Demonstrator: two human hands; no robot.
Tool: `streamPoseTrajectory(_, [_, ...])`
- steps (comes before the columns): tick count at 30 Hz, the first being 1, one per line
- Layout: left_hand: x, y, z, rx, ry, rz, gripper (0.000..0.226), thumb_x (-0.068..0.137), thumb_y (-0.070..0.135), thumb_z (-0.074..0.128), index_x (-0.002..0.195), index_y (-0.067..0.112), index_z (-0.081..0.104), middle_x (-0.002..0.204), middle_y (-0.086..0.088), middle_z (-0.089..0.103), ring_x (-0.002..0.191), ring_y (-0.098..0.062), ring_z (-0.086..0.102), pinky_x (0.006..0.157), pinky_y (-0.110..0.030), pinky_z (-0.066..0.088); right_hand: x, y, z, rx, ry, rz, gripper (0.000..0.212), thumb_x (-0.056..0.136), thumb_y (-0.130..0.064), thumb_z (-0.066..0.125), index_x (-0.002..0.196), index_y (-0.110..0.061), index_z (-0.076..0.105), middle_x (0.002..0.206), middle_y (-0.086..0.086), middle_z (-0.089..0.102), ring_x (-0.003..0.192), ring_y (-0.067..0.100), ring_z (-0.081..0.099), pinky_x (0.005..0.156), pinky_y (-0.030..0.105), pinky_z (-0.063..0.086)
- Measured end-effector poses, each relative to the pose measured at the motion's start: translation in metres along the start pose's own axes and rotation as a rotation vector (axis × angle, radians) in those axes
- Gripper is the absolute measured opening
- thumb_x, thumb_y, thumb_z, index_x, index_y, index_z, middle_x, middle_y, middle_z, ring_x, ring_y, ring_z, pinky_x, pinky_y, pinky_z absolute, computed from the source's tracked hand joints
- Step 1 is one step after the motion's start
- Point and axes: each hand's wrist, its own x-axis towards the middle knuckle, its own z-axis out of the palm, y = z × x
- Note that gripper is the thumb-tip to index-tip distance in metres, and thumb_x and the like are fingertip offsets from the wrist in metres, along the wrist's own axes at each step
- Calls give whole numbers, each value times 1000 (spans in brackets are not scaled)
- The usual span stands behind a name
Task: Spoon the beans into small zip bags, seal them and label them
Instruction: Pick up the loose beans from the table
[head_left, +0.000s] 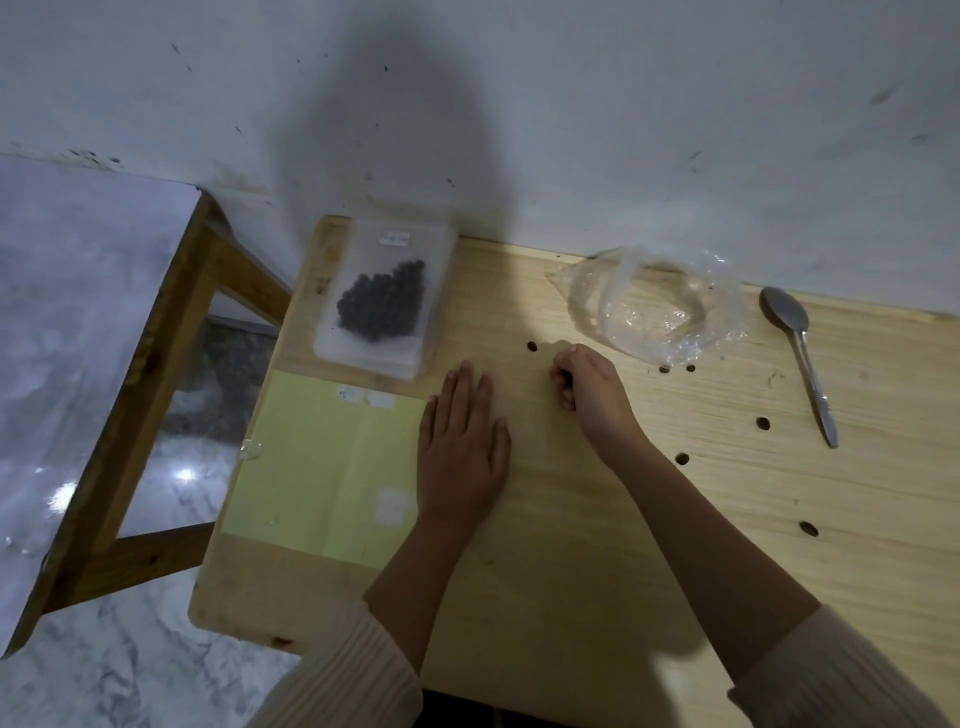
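A sealed zip bag of dark beans (382, 304) with a small white label lies on a stack of clear zip bags (363, 358) at the table's far left. A yellow-green label sheet (322, 467) with a few white labels lies in front of it. My left hand (462, 441) rests flat on the table beside the sheet, fingers straight. My right hand (584, 382) sits on the table just to its right, fingers curled under; nothing shows in its grip. A metal spoon (800, 358) lies at the far right. A crumpled clear plastic bag (660, 306) looks empty.
The pale wooden table (571, 545) stands against a white wall and has several dark round spots near my right hand and toward the spoon. A wooden frame (135, 395) stands on the marble floor to the left of the table.
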Motion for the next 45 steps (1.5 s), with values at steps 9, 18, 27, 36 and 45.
streamPoseTrajectory(9, [1,3,-2,27,-34,-28,56,92,37,31,145,17,31,153,-5,28,142,-15,20,115,-35,12,27,7,14,-984,33,-385,33,93,-39,48,101,-8,51,106,10,54,97,25,52,82,37,42])
streamPoseTrajectory(18, [1,3,-2,18,-31,-23,57,92,36,32,145,17,32,153,-5,28,142,-17,22,115,-35,13,36,4,20,-1322,85,-521,29,97,-20,33,110,0,49,108,19,58,94,34,55,73,40,39])
streamPoseTrajectory(27, [0,2,0,7,-2,-10,55,91,35,35,143,15,37,151,-6,32,141,-18,26,114,-35,15,38,9,20,-1238,165,-588,35,97,-31,38,102,-1,55,97,19,62,84,36,58,67,38,40])
streamPoseTrajectory(36, [-1,1,1,9,2,-5,55,91,34,35,143,15,36,152,-6,31,141,-18,25,115,-37,19,42,10,22,-1220,198,-608,31,95,-25,36,96,-2,56,88,18,64,77,35,59,63,38,43])
streamPoseTrajectory(45, [0,2,-1,11,1,1,55,91,34,36,143,15,37,151,-7,32,141,-17,26,114,-35,17,12,5,12,-764,133,-465,27,92,-18,43,67,-11,44,63,0,46,58,13,43,52,19,31])
